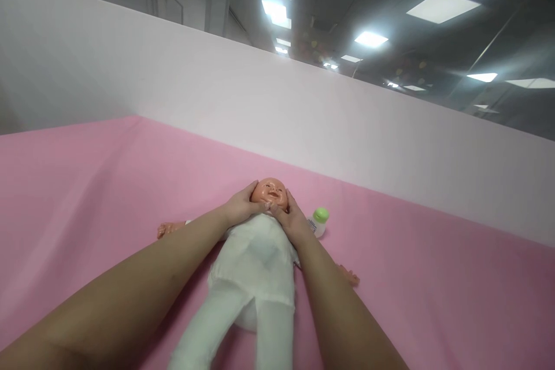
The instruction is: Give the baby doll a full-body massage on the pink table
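A baby doll [255,257] in white clothes lies on its back, its head at the far end and its legs toward me. My left hand [241,206] cups one side of the doll's head [271,191], with the thumb under the chin. On the other side, my right hand [295,221] holds the head the same way, and the two thumbs meet at the chin. Most of my fingers are hidden beside and behind the head. The doll's arms are spread out, partly covered by my forearms. Just right of my right hand stands a small bottle [319,223] with a green cap.
A pink sheet [403,277] with some creases covers the surface under the doll. A white partition [243,98] runs along its far side. Beyond that are a door [180,0] and lit ceiling panels.
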Available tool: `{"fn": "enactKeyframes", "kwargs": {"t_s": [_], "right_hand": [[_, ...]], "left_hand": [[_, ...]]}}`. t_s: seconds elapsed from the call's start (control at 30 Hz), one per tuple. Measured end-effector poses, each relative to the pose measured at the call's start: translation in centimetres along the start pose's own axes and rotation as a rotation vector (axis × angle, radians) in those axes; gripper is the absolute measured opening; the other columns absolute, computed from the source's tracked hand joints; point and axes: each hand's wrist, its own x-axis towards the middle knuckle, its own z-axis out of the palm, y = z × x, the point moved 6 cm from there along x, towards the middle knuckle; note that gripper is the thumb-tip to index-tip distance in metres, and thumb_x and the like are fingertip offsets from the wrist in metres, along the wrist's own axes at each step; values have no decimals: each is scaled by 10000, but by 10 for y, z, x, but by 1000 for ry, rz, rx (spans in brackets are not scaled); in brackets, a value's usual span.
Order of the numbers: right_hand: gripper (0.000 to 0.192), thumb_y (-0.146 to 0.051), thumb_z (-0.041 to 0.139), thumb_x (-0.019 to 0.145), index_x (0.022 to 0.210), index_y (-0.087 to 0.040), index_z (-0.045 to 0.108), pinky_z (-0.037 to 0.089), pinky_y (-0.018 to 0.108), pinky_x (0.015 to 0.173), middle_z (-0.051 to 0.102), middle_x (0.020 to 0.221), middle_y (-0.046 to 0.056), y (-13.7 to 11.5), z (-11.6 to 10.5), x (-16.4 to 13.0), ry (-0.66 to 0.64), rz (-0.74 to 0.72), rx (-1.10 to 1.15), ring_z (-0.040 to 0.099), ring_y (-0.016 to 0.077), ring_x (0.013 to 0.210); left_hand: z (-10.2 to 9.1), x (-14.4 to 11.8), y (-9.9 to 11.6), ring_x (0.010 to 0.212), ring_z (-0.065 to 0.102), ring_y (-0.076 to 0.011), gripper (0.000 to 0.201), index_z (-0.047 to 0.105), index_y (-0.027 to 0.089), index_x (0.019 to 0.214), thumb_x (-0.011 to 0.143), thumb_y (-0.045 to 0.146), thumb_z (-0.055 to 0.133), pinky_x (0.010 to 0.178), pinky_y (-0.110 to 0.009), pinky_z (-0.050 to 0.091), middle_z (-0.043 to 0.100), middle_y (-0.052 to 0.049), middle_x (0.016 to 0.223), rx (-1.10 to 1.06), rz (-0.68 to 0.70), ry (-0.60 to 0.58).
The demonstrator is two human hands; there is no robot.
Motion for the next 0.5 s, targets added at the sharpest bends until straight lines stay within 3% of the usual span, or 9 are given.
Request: {"fn": "enactKeyframes", "kwargs": {"t_s": [0.2,0.5], "right_hand": [[1061,-571,823,754,1614,-282,273,356,432,1211,470,1586,53,-3,1,-4,-11,0,5,489,274,1430],[908,-536,798,793,1565,-281,393,332,471,1228,522,1548,35,-3,0,-4,-28,-65,123,461,279,1453]], "left_hand": [[-4,-1,-3,1256,612,-398,942,531,189,1469,638,385,930,1040,-466,524,681,-136,1341,3,-12,58],[-8,1,-12,1273,609,-382,788,594,221,1414,711,407,898,1075,-468,492,670,-129,1369,-50,-24,58]]}}
